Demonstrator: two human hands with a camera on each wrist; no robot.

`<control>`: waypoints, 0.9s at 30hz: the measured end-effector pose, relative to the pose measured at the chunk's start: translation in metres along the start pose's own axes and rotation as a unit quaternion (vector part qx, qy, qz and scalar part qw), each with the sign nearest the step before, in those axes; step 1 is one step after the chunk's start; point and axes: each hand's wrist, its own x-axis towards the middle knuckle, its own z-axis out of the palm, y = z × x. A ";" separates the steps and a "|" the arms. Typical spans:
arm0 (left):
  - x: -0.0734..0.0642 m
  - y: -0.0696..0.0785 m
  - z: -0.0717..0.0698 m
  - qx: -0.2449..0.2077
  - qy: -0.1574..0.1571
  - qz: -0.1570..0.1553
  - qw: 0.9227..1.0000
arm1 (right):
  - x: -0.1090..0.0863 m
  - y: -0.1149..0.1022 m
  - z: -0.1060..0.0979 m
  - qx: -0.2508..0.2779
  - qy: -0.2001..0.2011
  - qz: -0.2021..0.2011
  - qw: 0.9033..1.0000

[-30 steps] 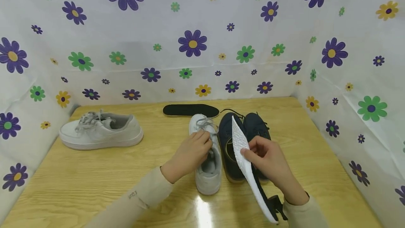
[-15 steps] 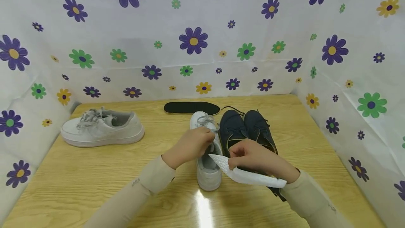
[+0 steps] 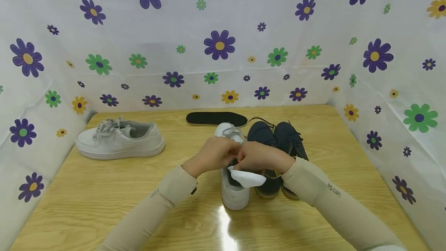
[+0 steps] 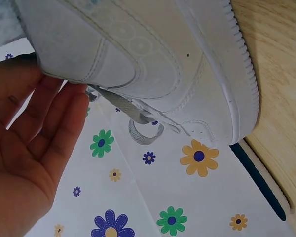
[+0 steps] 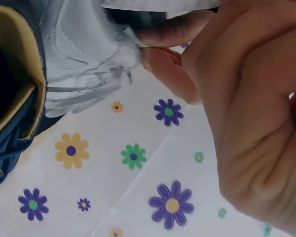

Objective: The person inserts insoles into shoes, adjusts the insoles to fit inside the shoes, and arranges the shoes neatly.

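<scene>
White insole (image 3: 249, 179) between the right fingers (image 3: 246, 157)

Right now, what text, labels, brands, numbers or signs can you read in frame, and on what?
"Lets", on the right sleeve; the letters after it are too blurred to read.
Left sleeve: small lettering, too small to read.
No readable text on the near white shoe, white insole, other white shoe, dark shoes or black insole.
Wall cloth: printed flowers, no lettering seen.
</scene>
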 end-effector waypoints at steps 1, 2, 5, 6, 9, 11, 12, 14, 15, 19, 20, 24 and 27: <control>0.000 -0.001 0.000 -0.003 -0.001 0.000 1.000 | 0.002 -0.001 0.001 -0.006 0.002 0.006 1.000; 0.000 -0.001 0.000 -0.005 -0.001 0.001 1.000 | 0.004 -0.002 0.002 -0.008 0.004 0.014 1.000; 0.001 -0.001 0.000 -0.009 -0.003 0.005 1.000 | 0.009 -0.002 0.006 -0.024 0.017 0.027 0.999; 0.001 0.000 0.000 -0.011 -0.004 0.007 1.000 | 0.011 -0.001 0.008 -0.027 0.025 0.032 0.999; 0.001 0.001 -0.001 -0.010 -0.003 0.010 1.000 | 0.015 0.001 0.015 -0.030 0.054 0.048 0.997; 0.001 0.002 -0.001 -0.003 -0.002 0.006 1.000 | 0.017 0.002 0.019 -0.029 0.075 0.053 0.995; 0.001 0.002 -0.001 0.000 0.000 0.005 1.000 | 0.018 0.002 0.021 -0.029 0.086 0.056 0.994; 0.001 0.002 -0.001 0.009 0.000 0.002 1.000 | 0.020 0.003 0.024 -0.030 0.101 0.057 0.993; 0.001 0.002 -0.001 0.011 0.000 0.000 1.000 | 0.020 0.003 0.025 -0.032 0.107 0.054 0.992; 0.000 0.001 0.000 0.012 -0.001 -0.008 1.000 | 0.022 0.002 0.028 -0.037 0.133 0.040 0.990; 0.000 0.001 0.000 0.010 -0.001 -0.010 1.000 | 0.021 0.001 0.029 -0.042 0.140 0.037 0.989; -0.001 -0.002 0.001 0.005 0.002 -0.007 1.000 | 0.019 -0.006 0.033 -0.096 0.163 0.046 0.981; -0.001 -0.003 0.002 0.000 0.004 -0.004 1.000 | 0.014 -0.015 0.037 -0.152 0.170 0.061 0.972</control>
